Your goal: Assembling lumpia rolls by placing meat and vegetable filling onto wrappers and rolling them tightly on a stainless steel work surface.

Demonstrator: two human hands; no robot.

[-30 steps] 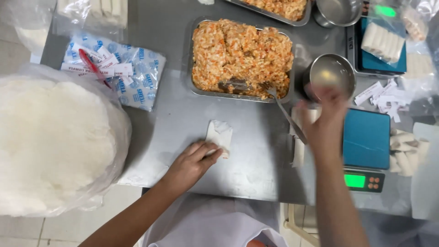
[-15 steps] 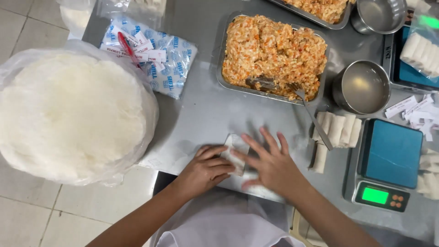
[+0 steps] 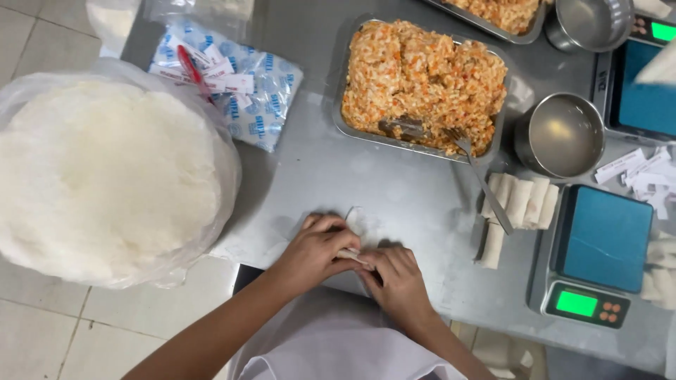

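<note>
Left hand [image 3: 317,250]: we see its fingers pinching the thin white wrapper [image 3: 354,219].
Right hand [image 3: 398,278]: fingers curled, gripping the same wrapper.
Surface [image 3: 394,190]: steel, beneath them.

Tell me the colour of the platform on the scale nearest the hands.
Blue: the scale has a blue platform and a lit green display, seen from the head view.

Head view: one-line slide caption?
Left hand and right hand fold a white wrapper on a steel table beside a filling tray.
</note>
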